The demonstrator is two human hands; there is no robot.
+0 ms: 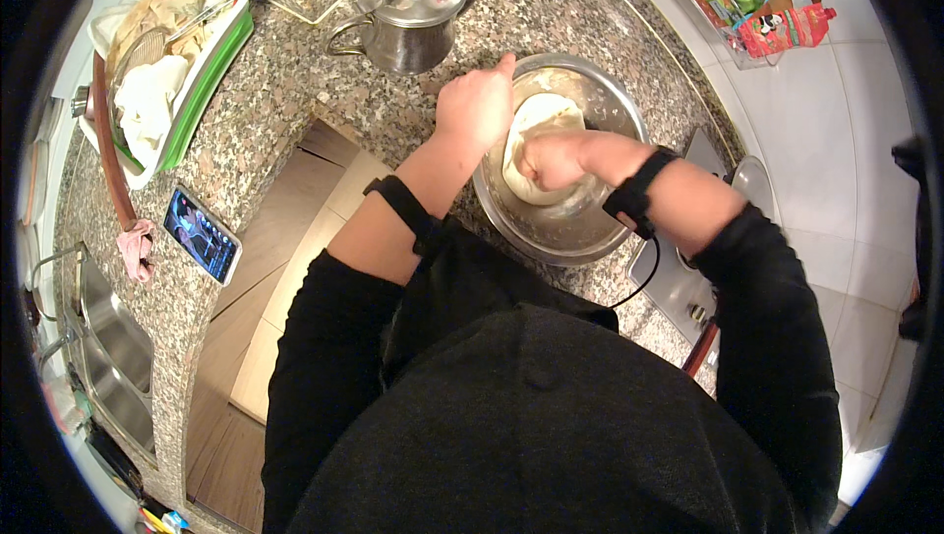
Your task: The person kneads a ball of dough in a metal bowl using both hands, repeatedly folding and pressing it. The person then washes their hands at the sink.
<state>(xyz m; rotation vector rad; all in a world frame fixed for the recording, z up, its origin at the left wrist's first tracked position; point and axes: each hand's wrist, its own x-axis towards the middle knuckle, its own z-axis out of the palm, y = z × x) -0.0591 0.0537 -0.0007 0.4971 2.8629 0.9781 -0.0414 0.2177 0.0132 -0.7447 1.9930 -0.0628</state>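
Note:
A metal mixing bowl [560,239] rests on the speckled stone counter, and pale dough [546,110] lies inside it. My right hand [554,158] presses into the dough with its fingers curled; the fingertips are partly hidden. At the bowl's left rim is my left hand [476,105], its index finger extended along the rim and its other fingers folded. What the left palm and thumb touch cannot be seen. Both forearms wear black straps, and a cable runs from the one on the right.
A metal pot with a spout [410,40] stands beyond the bowl. Farther left are a phone [203,235], a green-and-white basket [214,66] of cloths and a strainer, and a sink [114,313]. A metal plate [653,268] lies right of the bowl beside the tiled wall.

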